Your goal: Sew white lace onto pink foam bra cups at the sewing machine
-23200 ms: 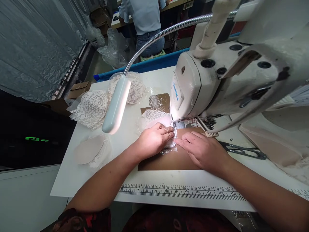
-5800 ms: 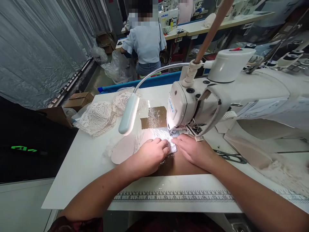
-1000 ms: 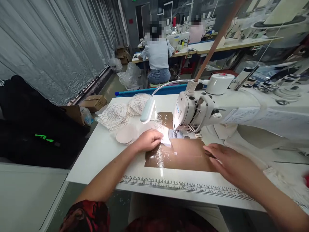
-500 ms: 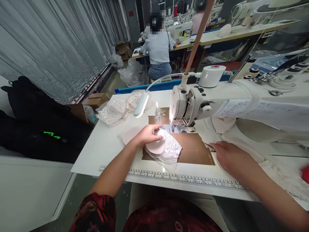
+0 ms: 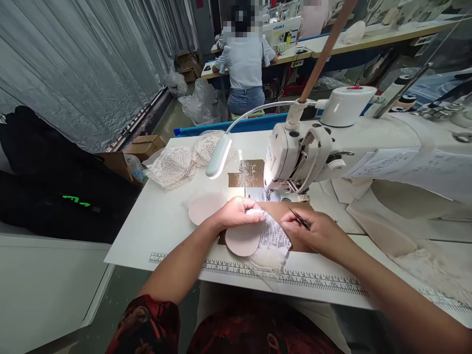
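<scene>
In my left hand [image 5: 241, 212] is a lace bra cup [image 5: 275, 241], gripped between thumb and fingers at its upper edge. A smooth pale pink pad [image 5: 242, 240] hangs with it, on the left of the white lace. My right hand [image 5: 309, 228] is closed on dark, slim tweezers [image 5: 300, 219], their points toward the upper left, just right of the lace. Behind my hands stands the white sewing machine [image 5: 282, 152], its needle area beyond the cup. A second pale pad [image 5: 206, 207] lies beside my left wrist.
Lace cups [image 5: 173, 167] are piled at the table's back left. A lamp [image 5: 219, 156] on a bendy neck hangs over the table. A printed ruler [image 5: 309, 279] runs along the front edge. Pale fabric [image 5: 391, 226] lies under the machine arm. A person [image 5: 243, 64] sits ahead.
My right hand has come left with the tweezers, close to the lace. My left hand has drawn the cup nearer to me and slightly right. The view has shifted a little.
</scene>
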